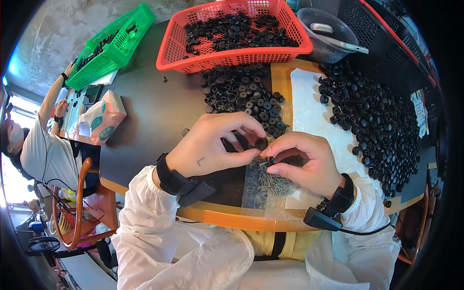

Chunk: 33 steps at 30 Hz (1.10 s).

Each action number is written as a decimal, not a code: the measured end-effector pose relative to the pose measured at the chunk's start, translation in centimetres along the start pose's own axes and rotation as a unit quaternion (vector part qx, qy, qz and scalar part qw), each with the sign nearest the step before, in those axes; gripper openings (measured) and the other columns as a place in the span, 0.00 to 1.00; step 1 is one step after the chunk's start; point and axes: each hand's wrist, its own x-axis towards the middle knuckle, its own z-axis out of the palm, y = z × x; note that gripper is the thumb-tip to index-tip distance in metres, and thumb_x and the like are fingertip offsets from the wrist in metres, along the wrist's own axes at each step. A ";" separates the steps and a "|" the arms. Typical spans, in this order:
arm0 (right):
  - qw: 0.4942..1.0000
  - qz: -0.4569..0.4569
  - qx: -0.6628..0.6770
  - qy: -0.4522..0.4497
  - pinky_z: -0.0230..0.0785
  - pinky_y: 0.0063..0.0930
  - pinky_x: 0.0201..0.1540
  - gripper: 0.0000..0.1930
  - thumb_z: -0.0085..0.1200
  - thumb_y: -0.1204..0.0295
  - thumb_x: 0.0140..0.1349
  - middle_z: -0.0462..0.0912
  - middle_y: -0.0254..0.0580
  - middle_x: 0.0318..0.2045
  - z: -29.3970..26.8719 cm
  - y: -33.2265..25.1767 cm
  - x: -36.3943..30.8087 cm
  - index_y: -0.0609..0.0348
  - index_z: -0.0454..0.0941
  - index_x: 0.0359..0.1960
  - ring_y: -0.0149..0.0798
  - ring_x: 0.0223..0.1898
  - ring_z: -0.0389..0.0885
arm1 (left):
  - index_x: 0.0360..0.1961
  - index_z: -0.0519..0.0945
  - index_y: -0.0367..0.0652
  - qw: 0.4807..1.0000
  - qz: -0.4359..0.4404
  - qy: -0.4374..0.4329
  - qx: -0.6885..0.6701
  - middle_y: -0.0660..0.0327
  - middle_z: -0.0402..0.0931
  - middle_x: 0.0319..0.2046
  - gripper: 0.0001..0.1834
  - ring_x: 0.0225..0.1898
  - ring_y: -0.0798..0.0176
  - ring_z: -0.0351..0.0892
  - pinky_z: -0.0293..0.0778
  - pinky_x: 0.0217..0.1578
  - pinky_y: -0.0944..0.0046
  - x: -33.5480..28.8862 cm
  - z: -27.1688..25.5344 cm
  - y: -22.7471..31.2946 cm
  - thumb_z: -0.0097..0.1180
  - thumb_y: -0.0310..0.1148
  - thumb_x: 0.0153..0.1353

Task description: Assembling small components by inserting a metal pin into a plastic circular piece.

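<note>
In front of me my left hand is closed, its thumb and fingers round a small black round cap. My right hand meets it from the right. Its thumb and forefinger are pinched on a small dark piece, partly hidden by the fingers, so its kind is unclear. Below the fingertips lies a heap of small metal springs or screws on clear plastic. Just beyond my hands several black round caps are spread on the dark table.
A red basket of black parts stands at the back. To the right, a large pile of black caps lies on white sheeting. A clear tub, tissue box and green basket stand around; another person sits at left.
</note>
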 end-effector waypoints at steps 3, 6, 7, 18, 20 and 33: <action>1.000 -0.004 0.007 0.010 0.78 0.23 0.42 0.13 0.66 0.80 0.54 0.82 0.39 0.38 0.0 -0.2 -0.1 0.62 0.80 0.42 0.29 0.38 0.83 | 0.41 0.80 0.35 0.997 -0.027 0.017 -0.070 0.58 0.80 0.39 0.15 0.36 0.66 0.81 0.80 0.34 0.68 -0.2 0.4 -0.3 0.66 0.21 0.51; 0.999 0.003 -0.023 0.041 0.78 0.23 0.43 0.13 0.66 0.80 0.53 0.83 0.38 0.37 0.0 -0.5 -0.1 0.62 0.80 0.41 0.28 0.37 0.82 | 0.42 0.81 0.35 0.995 -0.025 0.020 -0.098 0.57 0.79 0.40 0.16 0.37 0.66 0.81 0.80 0.33 0.68 -0.2 0.6 -0.5 0.67 0.21 0.51; 0.997 0.000 -0.034 0.076 0.78 0.23 0.43 0.13 0.66 0.80 0.53 0.83 0.38 0.36 0.0 -0.6 -0.1 0.62 0.80 0.41 0.28 0.36 0.82 | 0.42 0.81 0.35 0.996 -0.018 0.015 -0.084 0.56 0.79 0.39 0.16 0.37 0.66 0.81 0.80 0.34 0.69 -0.2 0.6 -0.4 0.67 0.21 0.50; 0.985 -0.029 -0.135 0.106 0.79 0.23 0.41 0.13 0.67 0.80 0.51 0.84 0.41 0.35 0.1 -0.9 0.1 0.63 0.81 0.39 0.30 0.35 0.83 | 0.42 0.82 0.35 0.997 0.028 0.034 -0.060 0.54 0.80 0.39 0.17 0.35 0.65 0.82 0.81 0.34 0.69 0.0 1.0 -0.4 0.68 0.20 0.49; 0.981 -0.043 -0.153 0.112 0.77 0.25 0.41 0.14 0.69 0.78 0.48 0.84 0.41 0.35 0.0 -1.0 0.1 0.61 0.82 0.38 0.34 0.35 0.83 | 0.43 0.82 0.35 0.997 0.046 0.039 -0.044 0.54 0.80 0.39 0.18 0.35 0.65 0.82 0.81 0.34 0.69 -0.1 1.1 -0.4 0.68 0.20 0.49; 0.968 -0.063 -0.206 0.130 0.72 0.28 0.38 0.15 0.70 0.75 0.45 0.85 0.37 0.33 0.0 -0.8 0.2 0.57 0.82 0.36 0.38 0.34 0.81 | 0.41 0.83 0.36 0.995 0.055 0.068 -0.039 0.54 0.81 0.40 0.17 0.36 0.65 0.83 0.81 0.34 0.68 -0.2 1.6 0.0 0.69 0.19 0.48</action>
